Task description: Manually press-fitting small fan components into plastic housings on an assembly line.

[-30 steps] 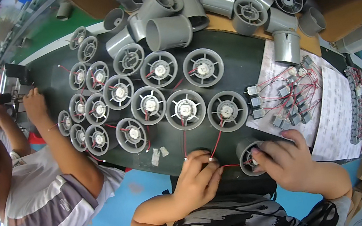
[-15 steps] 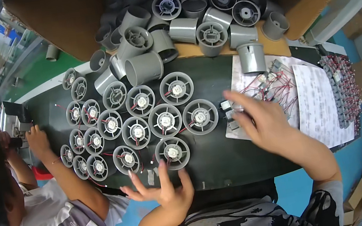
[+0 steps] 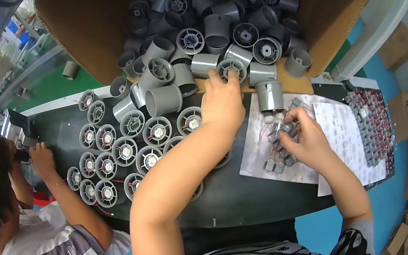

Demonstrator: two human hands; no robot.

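My left hand [image 3: 222, 100] reaches across the table to the edge of the heap, its fingers on the rim of a grey spoked plastic cup [image 3: 232, 65]. My right hand [image 3: 305, 137] is over the paper sheet, thumb and fingers closed on a small grey wired part [image 3: 286, 129]. Several more small grey parts [image 3: 275, 165] with thin wires lie just beside it. Under and beyond my left forearm stand rows of grey spoked cups [image 3: 125, 150], many with a white centre piece and red wires. My arm hides some of them.
A large cardboard box [image 3: 338, 8] full of loose grey cups opens toward me. One shiny grey cup [image 3: 270, 96] stands at the paper's far edge. Rows of wired parts [image 3: 373, 123] lie at the right. A co-worker [image 3: 56, 244] sits at the left.
My left hand has moved from the near row of cups up and right to the heap. My right hand has come down and closed among the wired parts. The view has shifted slightly.
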